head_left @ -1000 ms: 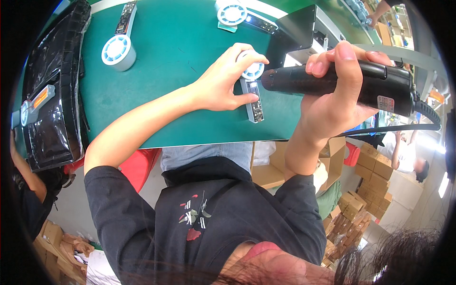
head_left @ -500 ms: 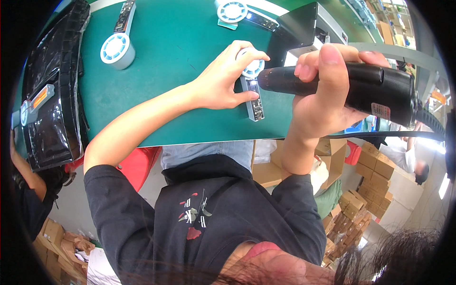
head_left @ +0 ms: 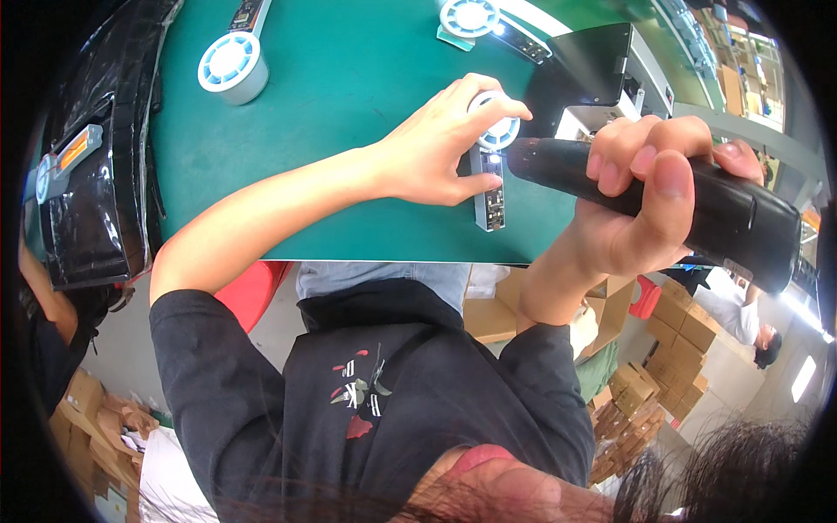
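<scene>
A small white handheld fan [head_left: 493, 205] lies on the green table, its handle uncovered so a dark circuit board with a glowing light shows. My left hand [head_left: 432, 152] grips the fan, fingers around its round head and thumb on the handle. In my right hand [head_left: 649, 187] is a black electric screwdriver [head_left: 750, 218], fingers wrapped round its body. Its nose points left at the top of the board, close to the fan head; whether the bit touches is too small to tell.
Another opened fan [head_left: 232, 68] stands back left, and one more [head_left: 469, 17] lies at the back. A black boxy machine [head_left: 588, 65] sits behind my right hand. Shiny black wrapping [head_left: 105, 174] with a fan on it covers the left side. Cardboard boxes [head_left: 680, 331] are stacked behind me.
The screwdriver's rear end has swung lower and to the right, and my right hand has turned with it. My left hand keeps its hold on the fan. The whole view has shifted slightly.
</scene>
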`<state>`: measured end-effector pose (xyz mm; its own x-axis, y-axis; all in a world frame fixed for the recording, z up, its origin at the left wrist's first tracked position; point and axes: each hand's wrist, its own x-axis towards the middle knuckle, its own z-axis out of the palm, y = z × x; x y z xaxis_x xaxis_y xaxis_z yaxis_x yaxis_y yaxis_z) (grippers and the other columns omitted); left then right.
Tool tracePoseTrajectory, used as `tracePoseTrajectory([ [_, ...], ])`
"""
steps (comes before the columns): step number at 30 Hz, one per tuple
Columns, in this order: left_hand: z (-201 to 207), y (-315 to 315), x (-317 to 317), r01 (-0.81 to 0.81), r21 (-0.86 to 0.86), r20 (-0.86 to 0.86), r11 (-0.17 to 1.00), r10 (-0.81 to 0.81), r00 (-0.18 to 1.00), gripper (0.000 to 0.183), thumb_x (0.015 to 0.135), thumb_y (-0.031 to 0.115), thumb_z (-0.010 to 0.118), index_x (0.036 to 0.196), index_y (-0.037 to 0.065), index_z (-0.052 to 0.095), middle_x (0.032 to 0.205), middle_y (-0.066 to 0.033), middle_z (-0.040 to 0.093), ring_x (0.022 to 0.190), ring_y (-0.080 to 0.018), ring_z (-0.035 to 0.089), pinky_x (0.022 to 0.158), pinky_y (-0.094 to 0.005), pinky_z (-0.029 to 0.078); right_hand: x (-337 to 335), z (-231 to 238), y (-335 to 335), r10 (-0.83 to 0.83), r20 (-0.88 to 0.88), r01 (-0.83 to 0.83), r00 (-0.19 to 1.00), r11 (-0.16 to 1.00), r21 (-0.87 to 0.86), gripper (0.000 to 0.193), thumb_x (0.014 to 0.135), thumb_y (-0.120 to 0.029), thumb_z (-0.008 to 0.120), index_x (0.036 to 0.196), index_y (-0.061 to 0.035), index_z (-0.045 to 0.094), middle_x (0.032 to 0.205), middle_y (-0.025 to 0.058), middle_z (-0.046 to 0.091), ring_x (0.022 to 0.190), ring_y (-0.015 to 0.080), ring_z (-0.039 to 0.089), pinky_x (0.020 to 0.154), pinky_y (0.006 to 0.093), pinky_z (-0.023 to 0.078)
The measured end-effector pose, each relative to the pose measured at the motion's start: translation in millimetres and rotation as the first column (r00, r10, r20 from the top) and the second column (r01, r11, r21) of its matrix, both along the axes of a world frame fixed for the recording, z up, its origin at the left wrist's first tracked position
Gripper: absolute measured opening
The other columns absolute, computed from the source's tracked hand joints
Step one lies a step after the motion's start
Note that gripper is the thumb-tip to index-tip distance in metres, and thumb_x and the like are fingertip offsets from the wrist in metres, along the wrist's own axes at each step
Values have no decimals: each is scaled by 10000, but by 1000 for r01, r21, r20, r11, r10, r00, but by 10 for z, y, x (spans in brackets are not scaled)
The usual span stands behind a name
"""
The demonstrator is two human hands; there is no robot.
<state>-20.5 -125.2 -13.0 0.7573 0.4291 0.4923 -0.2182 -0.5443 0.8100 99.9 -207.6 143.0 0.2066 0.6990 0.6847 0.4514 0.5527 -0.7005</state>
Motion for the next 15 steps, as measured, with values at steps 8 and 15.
tracePoseTrajectory([
  [8,22,14,17,-3,-35,22,999,4,1000,814,761,113,901,1469,131,500,1403,-205,474,1315,-417,505,1081,-492,474,184,4,28,117,87,-116,989,993,-23,469,989,-28,682,1400,-107,469,858,154,609,555,187,530,514,383,507],
  [15,5,23,18,0,-4,9,1000,0,1000,832,752,112,906,1476,122,496,1393,-205,488,1324,-418,498,1100,-487,457,287,52,58,407,-25,-408,913,912,-40,471,989,-50,672,1401,-135,459,863,92,567,555,160,520,521,344,487],
])
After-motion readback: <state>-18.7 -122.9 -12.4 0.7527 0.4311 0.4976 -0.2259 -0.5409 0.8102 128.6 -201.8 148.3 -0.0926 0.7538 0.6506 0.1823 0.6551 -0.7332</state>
